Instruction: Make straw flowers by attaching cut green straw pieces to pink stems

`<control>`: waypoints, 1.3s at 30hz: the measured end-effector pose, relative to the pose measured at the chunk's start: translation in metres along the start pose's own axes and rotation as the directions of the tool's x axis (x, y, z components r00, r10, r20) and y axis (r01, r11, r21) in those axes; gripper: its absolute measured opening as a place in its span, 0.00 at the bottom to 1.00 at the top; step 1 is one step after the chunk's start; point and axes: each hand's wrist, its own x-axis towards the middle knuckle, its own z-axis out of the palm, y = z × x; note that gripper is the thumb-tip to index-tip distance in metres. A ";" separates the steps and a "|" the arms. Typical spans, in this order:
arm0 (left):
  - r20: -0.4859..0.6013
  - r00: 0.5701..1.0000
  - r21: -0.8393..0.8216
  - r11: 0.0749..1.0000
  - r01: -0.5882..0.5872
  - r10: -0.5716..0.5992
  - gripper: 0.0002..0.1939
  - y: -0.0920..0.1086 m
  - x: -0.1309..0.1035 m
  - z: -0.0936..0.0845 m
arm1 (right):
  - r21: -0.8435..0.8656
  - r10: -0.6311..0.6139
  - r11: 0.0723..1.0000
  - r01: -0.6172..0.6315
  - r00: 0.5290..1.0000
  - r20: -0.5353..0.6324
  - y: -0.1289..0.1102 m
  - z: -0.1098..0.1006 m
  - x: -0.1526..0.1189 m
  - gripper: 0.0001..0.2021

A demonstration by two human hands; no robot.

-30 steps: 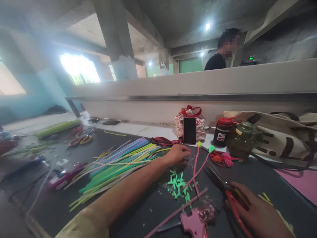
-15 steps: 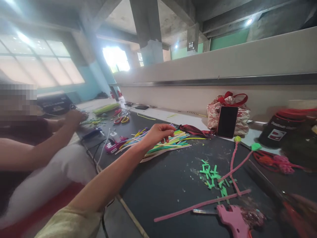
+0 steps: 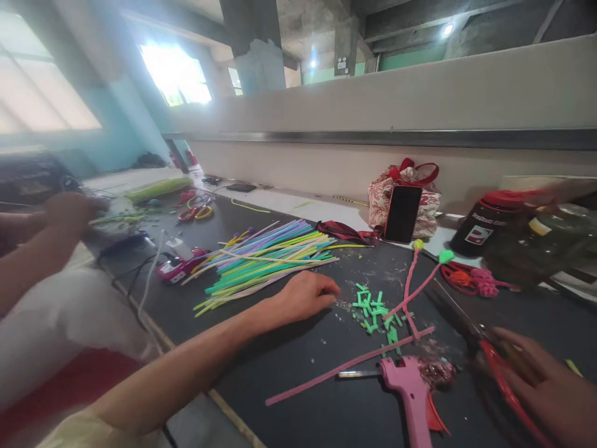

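Green clippings (image 3: 368, 305) in the head view are now just beside my left grip (image 3: 301, 300), loosely spread after dropping from above the stems (image 3: 275, 252), so they're in easy reach, while my right grip (image 3: 555, 376) holds red-handled scissors (image 3: 498, 370).

You had one phone (image 3: 403, 214) and one fabric bag (image 3: 428, 202) at 1 o'clock; one bottle (image 3: 484, 225), one jug (image 3: 543, 239), one glue gun (image 3: 410, 386), one scissors (image 3: 495, 364) at 2. Three pink stems (image 3: 349, 367) at 1; sticks (image 3: 270, 264) at 12, uncountable.
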 end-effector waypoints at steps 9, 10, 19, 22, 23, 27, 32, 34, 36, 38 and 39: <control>0.058 0.985 0.111 0.979 -0.170 0.165 0.13 0.030 0.041 0.023 | -0.021 0.098 0.995 -0.096 0.961 0.260 -0.026 -0.018 -0.008 0.27; 0.060 0.984 0.112 0.979 -0.173 0.167 0.12 0.031 0.043 0.025 | -0.031 0.094 0.996 -0.089 0.963 0.252 -0.026 -0.017 -0.009 0.28; 0.038 0.984 0.034 0.984 -0.173 0.171 0.12 0.038 0.039 0.030 | -0.028 -0.075 0.996 0.079 0.989 0.129 -0.019 -0.010 -0.013 0.24; 0.071 0.986 -0.005 0.989 -0.149 0.149 0.10 0.049 0.029 0.024 | -0.016 -0.081 0.996 0.082 0.993 0.086 -0.019 -0.010 -0.013 0.24; 0.098 0.983 0.000 0.988 -0.155 0.154 0.09 0.053 0.025 0.022 | -0.017 -0.080 0.997 0.082 0.994 0.077 -0.019 -0.010 -0.013 0.24; 0.184 0.958 0.110 0.964 -0.241 0.219 0.09 0.073 0.018 0.022 | -0.026 -0.074 0.997 0.076 0.995 0.061 -0.018 -0.008 -0.012 0.25; 0.269 0.951 0.297 0.926 -0.235 0.155 0.13 0.098 0.031 0.035 | -0.028 -0.093 0.995 0.095 0.993 0.066 -0.017 -0.007 -0.011 0.25; 0.293 0.948 0.319 0.922 -0.220 0.125 0.14 0.105 0.039 0.039 | -0.027 -0.104 0.994 0.106 0.992 0.070 -0.018 -0.009 -0.011 0.24; 0.308 0.946 0.324 0.923 -0.207 0.104 0.13 0.109 0.045 0.042 | -0.013 -0.109 0.994 0.111 0.991 0.081 -0.020 -0.010 -0.012 0.24; 0.316 0.944 0.320 0.927 -0.198 0.092 0.11 0.110 0.048 0.044 | 0.004 -0.104 0.995 0.104 0.989 0.102 -0.022 -0.012 -0.013 0.23; 0.319 0.944 0.314 0.929 -0.195 0.091 0.10 0.110 0.049 0.045 | 0.008 -0.095 0.996 0.094 0.989 0.116 -0.023 -0.012 -0.013 0.23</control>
